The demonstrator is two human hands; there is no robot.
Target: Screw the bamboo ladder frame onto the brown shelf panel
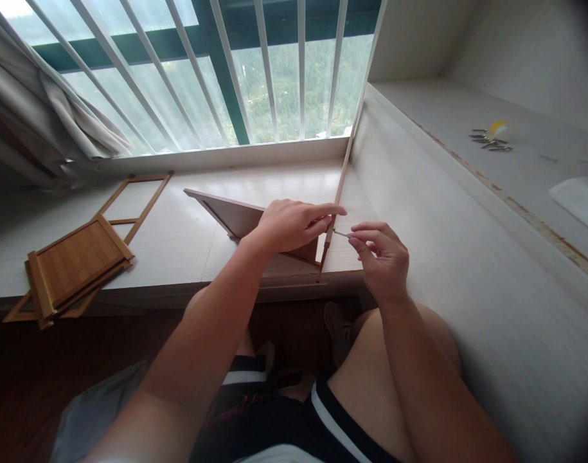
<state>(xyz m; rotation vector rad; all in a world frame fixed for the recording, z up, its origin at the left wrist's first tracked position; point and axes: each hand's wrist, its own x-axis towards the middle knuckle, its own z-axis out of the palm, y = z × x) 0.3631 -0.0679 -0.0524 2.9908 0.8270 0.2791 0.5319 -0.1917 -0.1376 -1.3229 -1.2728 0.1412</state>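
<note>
1. The thin metal rod (342,234) sits over the white bench (284,173), its far tip at the side of the wooden strip (343,173); whether it has gone in is too small to tell.
2. Working it well likely means keeping the rod square to the strip, pressing steadily and bracing the strip.
3. The rod's long axis runs crosswise, pointing left and slightly windowward; the strip's runs from the bench's front edge towards the window.
4. The right hand (387,263) pinches the rod between thumb and fingertips.
5. The left hand (288,225) is half curled, forefinger stretched across the strip; I cannot tell whether it grips.
6. Beneath it, the brown panel (236,218) slants.
</note>
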